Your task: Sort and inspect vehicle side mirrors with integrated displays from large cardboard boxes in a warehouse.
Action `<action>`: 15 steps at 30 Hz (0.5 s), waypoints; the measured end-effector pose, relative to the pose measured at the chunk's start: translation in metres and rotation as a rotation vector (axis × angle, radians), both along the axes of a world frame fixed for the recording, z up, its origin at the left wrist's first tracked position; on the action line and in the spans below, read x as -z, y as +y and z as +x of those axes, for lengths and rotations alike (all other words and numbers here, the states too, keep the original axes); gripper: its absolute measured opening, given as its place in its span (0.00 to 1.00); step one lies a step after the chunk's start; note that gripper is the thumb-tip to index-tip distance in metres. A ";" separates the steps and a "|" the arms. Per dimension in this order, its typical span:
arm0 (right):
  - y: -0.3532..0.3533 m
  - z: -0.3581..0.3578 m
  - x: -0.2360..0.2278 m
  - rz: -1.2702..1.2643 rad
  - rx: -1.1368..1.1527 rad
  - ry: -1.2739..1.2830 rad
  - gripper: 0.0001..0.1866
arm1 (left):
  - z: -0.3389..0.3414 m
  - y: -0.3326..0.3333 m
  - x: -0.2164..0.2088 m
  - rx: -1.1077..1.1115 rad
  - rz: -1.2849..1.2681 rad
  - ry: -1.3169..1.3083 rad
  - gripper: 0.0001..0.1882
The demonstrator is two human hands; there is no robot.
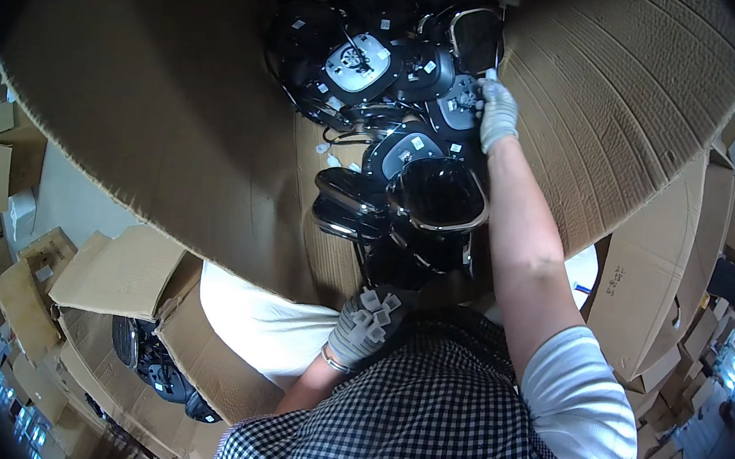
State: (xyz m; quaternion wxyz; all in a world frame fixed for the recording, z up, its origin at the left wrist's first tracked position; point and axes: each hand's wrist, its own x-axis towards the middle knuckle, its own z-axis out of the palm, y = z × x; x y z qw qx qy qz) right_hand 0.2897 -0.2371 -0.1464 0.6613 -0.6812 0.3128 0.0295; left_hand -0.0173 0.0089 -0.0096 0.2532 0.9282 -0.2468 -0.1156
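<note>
My left hand, in a pale striped knit glove, is closed around a bunch of small whitish plastic pieces close to my body. My right hand, gloved the same way, reaches into a big cardboard box. Its fingers are closed at a small white piece, beside a glossy black housing with a shiny rim. Just left of those fingers lies a rounded housing with a grey panel. Nearer to me are a glossy black housing and a stacked pair.
Tall cardboard walls enclose the pile on both sides. More black housings lie at the far end, one with a light panel and loose cables. A small white piece lies on the box floor. At lower left an open carton holds similar housings.
</note>
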 end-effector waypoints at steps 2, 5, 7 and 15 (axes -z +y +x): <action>0.005 -0.011 -0.027 -0.128 -0.142 -0.143 0.10 | 0.011 0.004 -0.014 -0.020 -0.088 0.120 0.13; 0.016 -0.051 -0.073 -0.361 -0.313 -0.377 0.09 | 0.020 -0.002 -0.023 -0.506 -0.873 0.674 0.13; 0.024 -0.089 -0.108 -0.781 -0.631 -0.706 0.08 | 0.005 0.001 0.003 -0.524 -0.744 0.493 0.15; 0.046 -0.198 -0.203 -1.114 -1.549 -0.370 0.10 | 0.022 -0.007 -0.020 -0.874 -1.617 0.445 0.33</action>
